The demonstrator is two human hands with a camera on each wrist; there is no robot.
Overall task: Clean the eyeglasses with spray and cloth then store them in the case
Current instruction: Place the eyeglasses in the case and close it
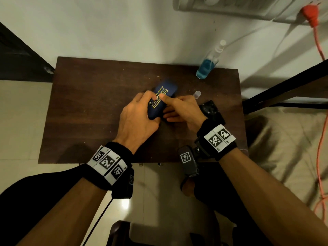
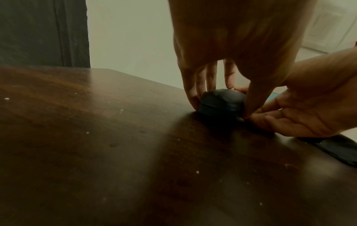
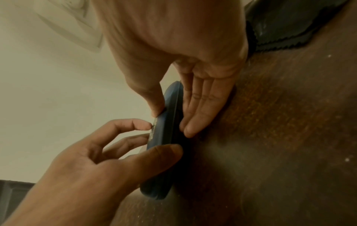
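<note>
The blue eyeglass case (image 1: 164, 94) with gold lettering lies on the dark wooden table (image 1: 88, 112), its lid down on the base. My left hand (image 1: 147, 103) grips its near end, fingers curled over the top and thumb on the side. My right hand (image 1: 179, 107) pinches it from the right, thumb on the lid and straight fingers along the lower edge. The right wrist view shows the case (image 3: 166, 133) and its seam between both hands. The eyeglasses are not visible. A spray bottle (image 1: 207, 64) with blue liquid stands at the back right.
A dark cloth (image 1: 211, 109) lies just right of my right hand. A clear cap (image 1: 197, 94) sits behind that hand. An orange cable (image 1: 319, 121) hangs off the table to the right. A bed is at the right and a wall at the back.
</note>
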